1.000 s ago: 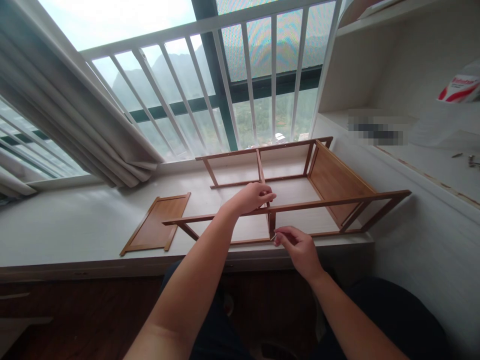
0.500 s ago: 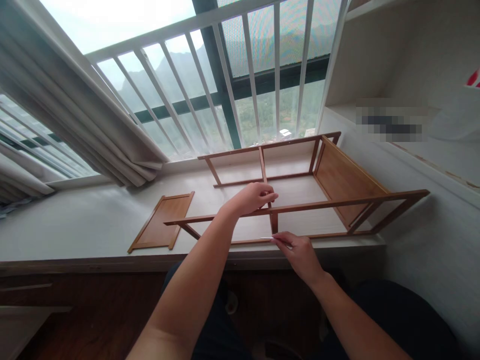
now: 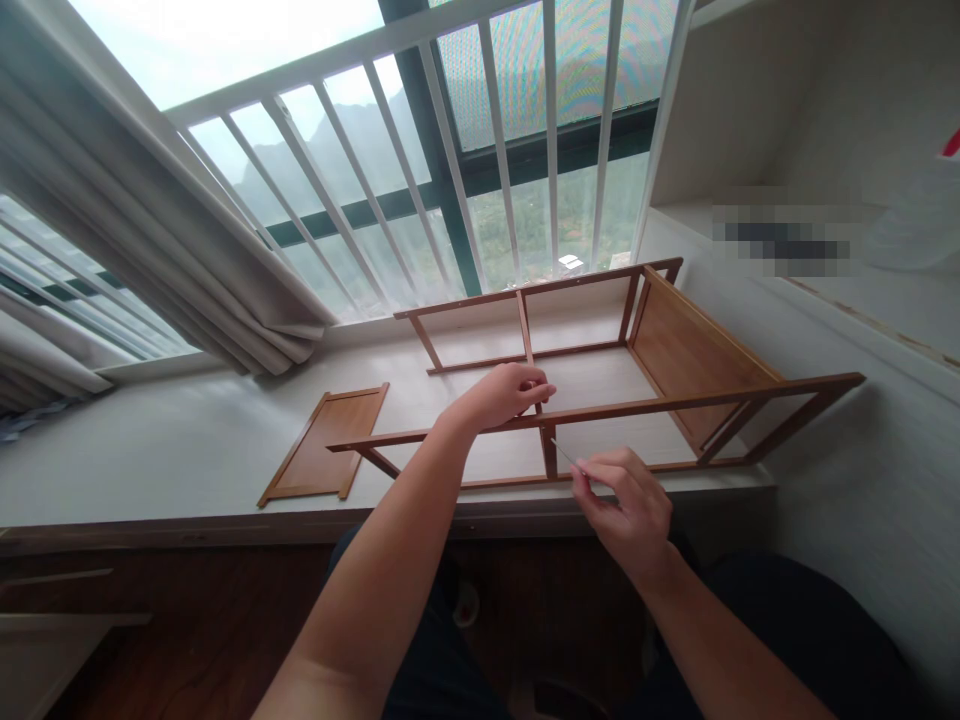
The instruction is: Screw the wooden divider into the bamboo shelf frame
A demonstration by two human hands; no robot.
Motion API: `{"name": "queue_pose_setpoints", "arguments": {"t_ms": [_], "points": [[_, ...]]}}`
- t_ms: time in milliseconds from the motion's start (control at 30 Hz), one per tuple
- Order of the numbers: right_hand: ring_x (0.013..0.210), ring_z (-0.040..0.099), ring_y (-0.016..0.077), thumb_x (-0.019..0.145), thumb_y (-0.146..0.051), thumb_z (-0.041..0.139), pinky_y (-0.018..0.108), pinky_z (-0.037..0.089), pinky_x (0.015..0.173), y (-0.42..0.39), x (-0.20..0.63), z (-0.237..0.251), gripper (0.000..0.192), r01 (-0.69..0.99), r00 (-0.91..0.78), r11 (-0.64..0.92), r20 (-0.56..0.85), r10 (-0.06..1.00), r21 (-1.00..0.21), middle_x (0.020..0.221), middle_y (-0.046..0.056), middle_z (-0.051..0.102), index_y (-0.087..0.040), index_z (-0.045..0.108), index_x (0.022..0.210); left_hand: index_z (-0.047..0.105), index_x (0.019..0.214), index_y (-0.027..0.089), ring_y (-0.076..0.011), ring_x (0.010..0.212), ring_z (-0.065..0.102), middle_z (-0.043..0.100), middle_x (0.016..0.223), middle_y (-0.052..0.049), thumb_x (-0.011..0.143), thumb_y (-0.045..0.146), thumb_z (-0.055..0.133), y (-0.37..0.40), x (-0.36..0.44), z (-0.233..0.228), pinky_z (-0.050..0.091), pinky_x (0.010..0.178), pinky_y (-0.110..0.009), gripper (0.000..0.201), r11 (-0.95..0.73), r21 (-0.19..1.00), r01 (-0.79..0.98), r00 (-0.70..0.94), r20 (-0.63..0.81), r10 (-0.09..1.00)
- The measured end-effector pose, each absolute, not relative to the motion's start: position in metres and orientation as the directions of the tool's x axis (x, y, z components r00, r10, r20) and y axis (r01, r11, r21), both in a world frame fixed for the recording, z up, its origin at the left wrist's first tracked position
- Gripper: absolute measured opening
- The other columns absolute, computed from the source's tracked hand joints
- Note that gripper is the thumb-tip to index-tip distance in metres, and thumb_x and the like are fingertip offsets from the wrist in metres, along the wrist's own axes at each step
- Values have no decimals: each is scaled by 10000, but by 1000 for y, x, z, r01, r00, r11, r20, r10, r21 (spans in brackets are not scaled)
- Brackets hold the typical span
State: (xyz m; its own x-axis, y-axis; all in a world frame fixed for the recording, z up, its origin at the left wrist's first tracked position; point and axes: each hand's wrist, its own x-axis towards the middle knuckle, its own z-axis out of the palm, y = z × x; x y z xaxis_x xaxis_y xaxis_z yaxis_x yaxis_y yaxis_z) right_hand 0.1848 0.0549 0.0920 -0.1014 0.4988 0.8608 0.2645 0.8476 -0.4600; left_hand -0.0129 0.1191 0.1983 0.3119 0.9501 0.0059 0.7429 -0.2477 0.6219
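A partly built brown wooden shelf frame point(image 3: 675, 405) lies on its side on the white windowsill counter point(image 3: 150, 450). My left hand point(image 3: 504, 392) grips the frame's near top rail where the middle upright meets it. My right hand point(image 3: 628, 505) is just below and in front of that upright, pinching a thin metal tool point(image 3: 564, 452) whose tip points up at the upright. A solid wooden panel point(image 3: 686, 350) forms the frame's right end.
A loose wooden panel point(image 3: 326, 445) lies flat on the counter left of the frame. White window bars point(image 3: 450, 170) and a grey curtain point(image 3: 142, 250) stand behind. A white shelf unit point(image 3: 825, 120) rises at the right. Dark wood cabinet fronts point(image 3: 150, 620) sit below the counter.
My right hand has lifted and turned, so the thin tool now points up at the middle upright instead of lying level at its foot. My left hand has stayed on the rail.
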Motion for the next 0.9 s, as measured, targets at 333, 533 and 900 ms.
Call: {"name": "queue_pose_setpoints", "arguments": {"t_ms": [333, 533, 900], "points": [[721, 573, 173, 759, -3, 696, 325, 509, 659, 62, 173, 97, 285, 298, -110, 858, 878, 467, -419, 788, 46, 643, -215, 623, 934, 654, 774, 175, -109, 517, 413, 522, 574, 25, 875, 560, 508, 117, -12, 199, 299, 509, -247, 424, -214, 645, 734, 297, -20, 955], [709, 566, 168, 788, -33, 672, 316, 501, 656, 64, 171, 98, 238, 321, -120, 856, 879, 461, -405, 773, 41, 633, -222, 630, 926, 653, 756, 173, -111, 522, 423, 544, 586, 17, 859, 568, 522, 117, -11, 200, 303, 511, -250, 429, -225, 656, 721, 302, -5, 953], [695, 558, 147, 791, -6, 677, 286, 487, 647, 58, 166, 92, 339, 303, -159, 867, 876, 456, -396, 778, 30, 623, -230, 671, 1047, 651, 749, 176, -116, 551, 439, 561, 606, 13, 867, 574, 509, 119, -13, 198, 321, 537, -254, 439, -244, 641, 728, 316, 2, 949]]}}
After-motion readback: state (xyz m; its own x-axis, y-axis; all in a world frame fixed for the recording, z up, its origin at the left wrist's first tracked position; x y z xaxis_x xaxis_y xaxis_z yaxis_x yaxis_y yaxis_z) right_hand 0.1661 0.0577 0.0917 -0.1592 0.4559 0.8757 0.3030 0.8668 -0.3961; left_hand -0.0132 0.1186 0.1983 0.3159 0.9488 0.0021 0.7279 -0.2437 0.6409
